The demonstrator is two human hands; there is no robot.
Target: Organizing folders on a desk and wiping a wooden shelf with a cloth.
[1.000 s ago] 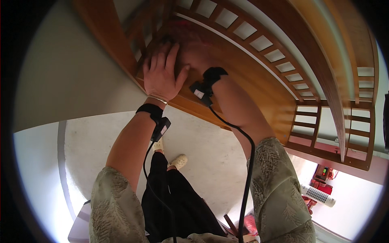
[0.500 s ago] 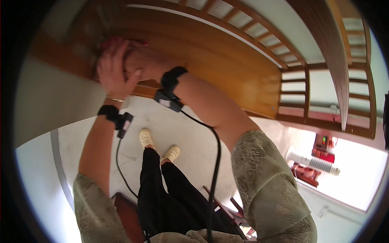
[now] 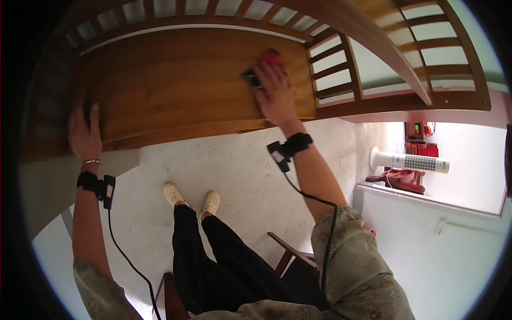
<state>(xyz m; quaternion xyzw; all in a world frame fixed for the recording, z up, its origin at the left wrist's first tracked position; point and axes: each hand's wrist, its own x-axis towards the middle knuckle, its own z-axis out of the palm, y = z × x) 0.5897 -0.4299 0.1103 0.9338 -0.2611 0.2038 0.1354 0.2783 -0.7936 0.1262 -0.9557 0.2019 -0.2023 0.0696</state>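
A long brown wooden board (image 3: 186, 80) with slatted rails stretches across in front of me. Toward its right end, my right hand (image 3: 278, 98) presses down on a bunched red and dark cloth (image 3: 273, 57). Parts of the cloth stick out past the fingers, and the rest is hidden under them. At the board's left end, my left hand (image 3: 85, 133) rests by the near edge, its fingers stretched and apart, with nothing in it. Both wrists wear black straps with small cabled boxes.
Slatted wooden rails (image 3: 336, 69) close off the board's right end, and a thick slanting beam (image 3: 384, 48) passes above. Below lies a pale floor (image 3: 234, 176) with a wooden chair (image 3: 290, 250) near me. A white tower fan (image 3: 410, 161) shows through a doorway at the right.
My right hand has moved with the cloth from the board's left end to its right end. My hands, close together before, are now far apart; the left has shifted left and slightly down.
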